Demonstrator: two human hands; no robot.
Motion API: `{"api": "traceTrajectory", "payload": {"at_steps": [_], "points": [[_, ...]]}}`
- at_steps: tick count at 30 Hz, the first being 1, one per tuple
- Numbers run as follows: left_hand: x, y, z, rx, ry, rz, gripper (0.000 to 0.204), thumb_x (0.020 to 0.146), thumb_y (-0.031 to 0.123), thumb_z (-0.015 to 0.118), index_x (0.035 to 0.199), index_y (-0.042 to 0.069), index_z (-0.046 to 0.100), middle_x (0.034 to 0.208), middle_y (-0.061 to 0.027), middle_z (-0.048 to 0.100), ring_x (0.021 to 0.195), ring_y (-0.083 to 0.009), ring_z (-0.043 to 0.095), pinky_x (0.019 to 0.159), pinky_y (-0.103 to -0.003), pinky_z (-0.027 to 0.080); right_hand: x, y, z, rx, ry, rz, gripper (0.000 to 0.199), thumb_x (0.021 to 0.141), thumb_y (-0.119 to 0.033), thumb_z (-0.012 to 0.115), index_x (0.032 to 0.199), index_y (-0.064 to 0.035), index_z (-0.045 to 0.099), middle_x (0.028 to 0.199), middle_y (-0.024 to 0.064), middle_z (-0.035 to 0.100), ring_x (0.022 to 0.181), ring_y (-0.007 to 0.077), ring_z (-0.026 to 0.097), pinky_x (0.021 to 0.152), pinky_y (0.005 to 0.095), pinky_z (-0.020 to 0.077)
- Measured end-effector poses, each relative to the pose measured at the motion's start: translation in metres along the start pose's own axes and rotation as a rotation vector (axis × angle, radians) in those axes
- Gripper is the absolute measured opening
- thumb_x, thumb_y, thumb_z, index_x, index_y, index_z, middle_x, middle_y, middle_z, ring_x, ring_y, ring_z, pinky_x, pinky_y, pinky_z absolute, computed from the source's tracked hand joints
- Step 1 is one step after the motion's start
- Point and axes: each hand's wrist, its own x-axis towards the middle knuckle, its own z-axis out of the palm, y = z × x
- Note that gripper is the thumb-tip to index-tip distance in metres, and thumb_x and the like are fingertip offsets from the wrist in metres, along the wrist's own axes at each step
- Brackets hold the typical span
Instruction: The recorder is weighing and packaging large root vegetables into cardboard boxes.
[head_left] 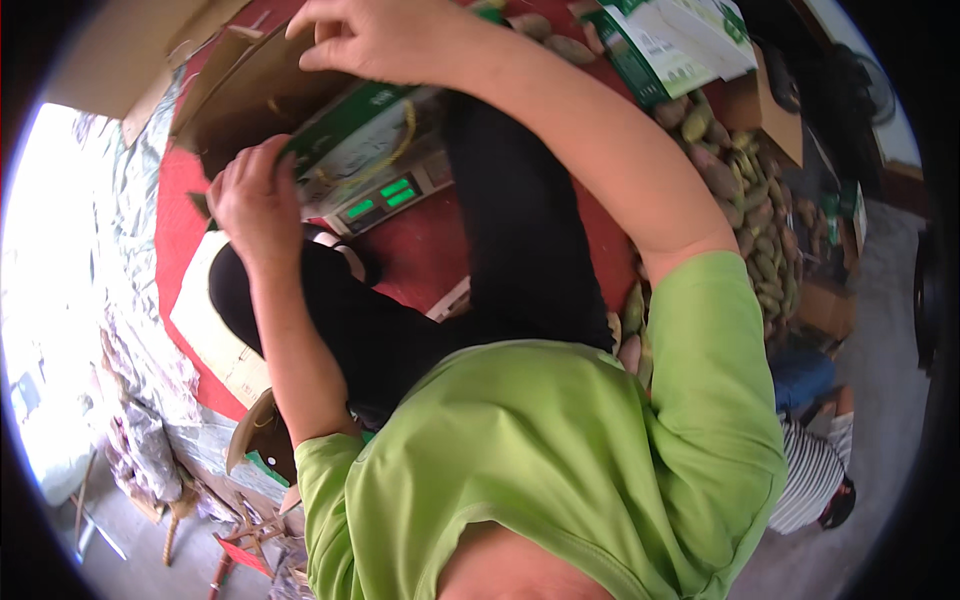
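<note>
In front of me stands a cardboard carton with a green and white printed side and a yellow cord handle. Its brown flaps are up, and what lies inside cannot be made out. My left hand has its fingers curled over the near left edge of this carton. Above its far side my right hand is bent at the wrist, fingers apart, nothing in them. Close against the carton is a scale with lit green digits. My black-trousered legs are spread on either side.
Many elongated brown-green and pinkish tubers lie heaped to the right. Another green and white carton stands at the far right. Red sheeting covers the floor. A person in a striped top is at lower right. Crumpled plastic lies left.
</note>
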Motion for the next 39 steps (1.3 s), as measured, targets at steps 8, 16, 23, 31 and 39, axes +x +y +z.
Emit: {"api": "traceTrajectory", "payload": {"at_steps": [8,16,23,31,39], "points": [[-0.002,0.001,0.007,0.011,0.008,0.004,0.015,0.082,0.013,0.063,0.096,0.012,0.066,0.088,-0.0025,0.067,0.085,-0.0219,0.063,0.078,-0.034,0.043,-0.200,0.108,-0.061,0.193,0.298,0.476,0.030,0.083,-0.019,0.063,0.111,-0.0066,0.063,0.094,0.0084,0.066,0.080,0.0110,0.061,0.073,0.0276,0.0485],[-0.006,-0.002,0.013,-0.009,0.030,-0.024,0.013,0.083,0.016,0.065,0.095,0.011,0.067,0.086,-0.0024,0.067,0.078,-0.0200,0.064,0.073,-0.032,0.047,-0.507,0.190,0.035,-0.858,-0.639,0.429,0.016,0.078,-0.010,0.057,0.090,-0.0030,0.066,0.086,0.0099,0.065,0.085,0.0202,0.065,0.074,0.0358,0.0515],[-0.009,-0.008,0.015,0.081,0.029,-0.011,0.015,0.084,0.020,0.064,0.097,0.013,0.067,0.087,-0.0003,0.068,0.080,-0.0195,0.064,0.075,-0.033,0.044,-0.628,0.145,0.099,-0.289,-0.492,1.172,0.018,0.073,-0.019,0.063,0.084,-0.0058,0.066,0.088,0.0113,0.067,0.087,0.0322,0.065,0.075,0.0409,0.0517],[-0.013,-0.013,0.022,0.035,0.066,0.019,0.015,0.083,0.016,0.066,0.096,0.010,0.066,0.087,-0.0039,0.069,0.080,-0.0209,0.065,0.076,-0.033,0.045,-0.663,0.115,0.143,-0.111,-0.356,1.695,0.076,0.065,-0.019,0.074,0.133,-0.0105,0.042,0.126,0.0175,0.053,0.115,0.0336,0.053,0.096,0.0402,0.0437],[-0.009,0.001,0.015,0.108,0.075,0.042,0.014,0.080,0.014,0.067,0.094,0.011,0.066,0.086,-0.0037,0.067,0.082,-0.0214,0.062,0.078,-0.033,0.043,-0.658,0.116,0.167,-0.090,-0.493,1.765,0.088,0.060,-0.024,0.077,0.137,-0.0137,0.034,0.129,0.0184,0.047,0.121,0.0357,0.046,0.101,0.0416,0.0391]]}}
